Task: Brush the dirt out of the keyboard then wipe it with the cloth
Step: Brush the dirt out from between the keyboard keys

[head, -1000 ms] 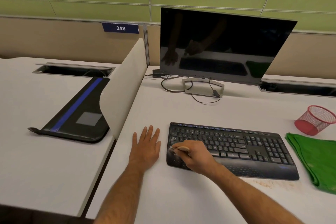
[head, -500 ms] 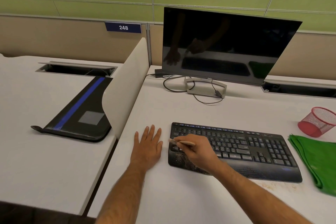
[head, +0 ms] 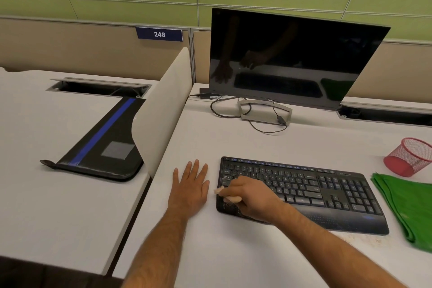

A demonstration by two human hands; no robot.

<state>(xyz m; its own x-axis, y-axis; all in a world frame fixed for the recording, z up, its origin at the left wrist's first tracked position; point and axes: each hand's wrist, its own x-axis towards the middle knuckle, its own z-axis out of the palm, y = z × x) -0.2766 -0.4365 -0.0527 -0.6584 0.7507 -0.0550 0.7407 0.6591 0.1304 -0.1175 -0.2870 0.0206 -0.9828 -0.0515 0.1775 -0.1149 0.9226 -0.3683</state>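
- The left hand lies flat, fingers spread, on the worktop beside the keyboard.
- The right hand, fingers curled, grasps a brush over the keyboard's left end.

Keyboard: black, flat on desk, pale dirt specks on left palm rest
Brush: small, pale, over keyboard's left end
Cloth: green, folded, right of keyboard

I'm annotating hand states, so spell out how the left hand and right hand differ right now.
The left hand lies flat with straight fingers on the desk, holding nothing; the right hand is curled round a brush. The left sits beside the keyboard; the right is over its left end. Both are bare.
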